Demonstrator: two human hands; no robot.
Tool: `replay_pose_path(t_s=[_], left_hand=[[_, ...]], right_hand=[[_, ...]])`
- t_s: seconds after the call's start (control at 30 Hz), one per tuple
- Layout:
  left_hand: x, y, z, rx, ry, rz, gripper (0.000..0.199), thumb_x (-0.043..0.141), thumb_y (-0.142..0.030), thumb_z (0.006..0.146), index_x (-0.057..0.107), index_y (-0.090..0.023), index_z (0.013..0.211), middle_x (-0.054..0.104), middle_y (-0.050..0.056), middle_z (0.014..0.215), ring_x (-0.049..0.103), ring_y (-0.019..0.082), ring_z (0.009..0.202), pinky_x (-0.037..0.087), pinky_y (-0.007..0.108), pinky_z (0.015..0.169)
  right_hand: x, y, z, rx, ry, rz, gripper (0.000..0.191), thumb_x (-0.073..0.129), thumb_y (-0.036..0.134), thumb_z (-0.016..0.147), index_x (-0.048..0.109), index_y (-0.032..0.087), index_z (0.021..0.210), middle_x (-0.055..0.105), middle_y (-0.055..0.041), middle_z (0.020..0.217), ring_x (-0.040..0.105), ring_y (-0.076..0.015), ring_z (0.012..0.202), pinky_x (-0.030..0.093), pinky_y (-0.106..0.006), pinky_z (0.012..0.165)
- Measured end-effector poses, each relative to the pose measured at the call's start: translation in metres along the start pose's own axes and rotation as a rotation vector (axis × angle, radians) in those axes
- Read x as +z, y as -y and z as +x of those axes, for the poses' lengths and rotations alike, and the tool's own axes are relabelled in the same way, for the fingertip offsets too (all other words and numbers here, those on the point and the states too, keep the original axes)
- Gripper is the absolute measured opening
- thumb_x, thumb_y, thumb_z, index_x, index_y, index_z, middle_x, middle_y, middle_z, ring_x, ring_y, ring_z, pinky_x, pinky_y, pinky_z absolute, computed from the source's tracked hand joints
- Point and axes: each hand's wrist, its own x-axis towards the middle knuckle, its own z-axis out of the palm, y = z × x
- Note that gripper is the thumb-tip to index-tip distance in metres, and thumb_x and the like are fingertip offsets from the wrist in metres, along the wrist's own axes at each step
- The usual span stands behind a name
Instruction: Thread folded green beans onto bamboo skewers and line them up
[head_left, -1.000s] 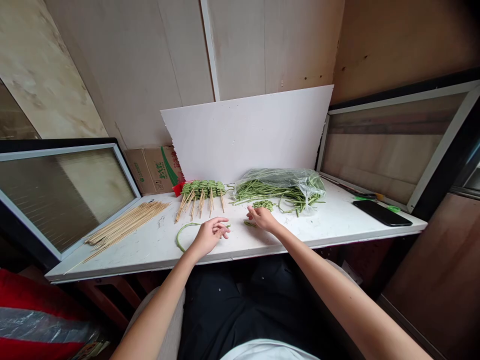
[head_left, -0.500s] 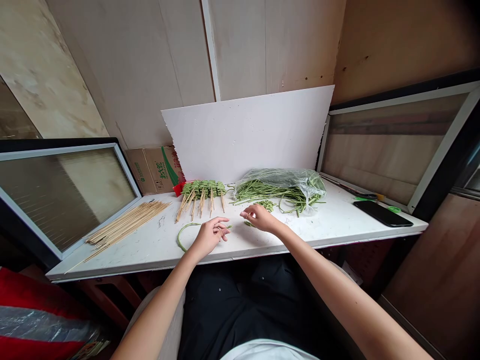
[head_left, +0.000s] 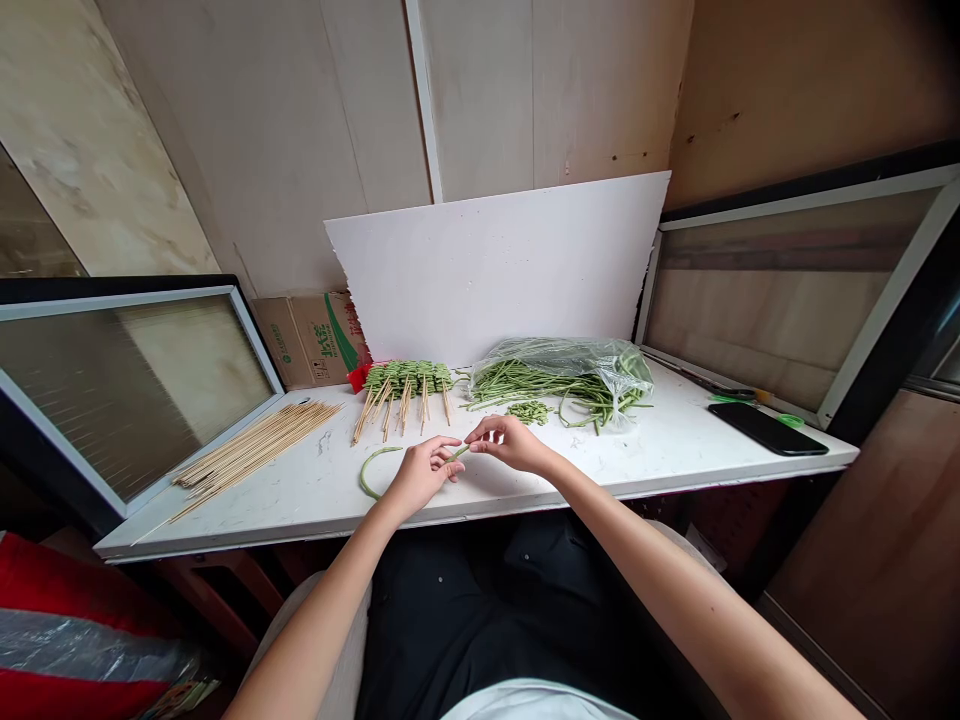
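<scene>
A long green bean (head_left: 364,470) curves over the white table to the left of my left hand (head_left: 422,472), whose fingers are closed round it. Its end sticks out between my two hands. That tip is pinched by the thumb and fingers of my right hand (head_left: 508,445). Just beyond the right hand lies a small pile of short bean pieces (head_left: 529,412). Farther back, a clear plastic bag (head_left: 559,350) holds many long green beans (head_left: 517,382), some spilling out. Bundled bean skewers (head_left: 407,380) rest to the left of the bag, their sticks pointing toward me.
Loose bamboo skewers (head_left: 255,450) fan out on the table's left. A cardboard box (head_left: 311,340) stands behind them. On the right are a black phone (head_left: 766,428) and scissors (head_left: 735,393). A white board (head_left: 495,280) leans at the back; framed glass panels flank the table.
My right hand has moved left and closed on the bean's end beside my left hand. The pile of bean pieces behind it now shows more fully. My left hand has barely moved.
</scene>
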Motion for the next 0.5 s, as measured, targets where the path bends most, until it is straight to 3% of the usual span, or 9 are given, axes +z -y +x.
replay_pose_path(t_s=[0.23,0.33,0.5], left_hand=[[0.001,0.007,0.002,0.027,-0.057,0.055,0.032,0.071,-0.044,0.090,0.075,-0.015,0.104,0.078,0.008,0.087,0.065,0.015,0.056,0.056,0.032,0.065],[0.002,0.005,0.001,0.068,-0.046,0.087,0.032,0.068,-0.046,0.092,0.077,-0.017,0.102,0.077,0.007,0.085,0.065,0.016,0.061,0.055,0.031,0.068],[0.008,0.000,-0.001,0.122,-0.027,0.113,0.029,0.067,-0.044,0.093,0.078,-0.017,0.096,0.074,0.006,0.079,0.068,0.020,0.076,0.054,0.031,0.077]], right_hand=[[-0.003,0.000,-0.001,-0.012,-0.022,-0.023,0.034,0.082,0.053,0.084,0.082,0.021,0.097,0.080,-0.0088,0.096,0.069,-0.0210,0.086,0.050,-0.030,0.072],[0.004,0.003,-0.001,-0.064,-0.007,-0.042,0.031,0.083,0.051,0.084,0.082,0.022,0.094,0.078,-0.0075,0.091,0.067,-0.0206,0.085,0.049,-0.030,0.071],[0.011,0.007,-0.001,-0.120,-0.013,-0.103,0.006,0.075,0.025,0.091,0.079,0.021,0.088,0.076,-0.0056,0.085,0.063,-0.0205,0.085,0.048,-0.031,0.076]])
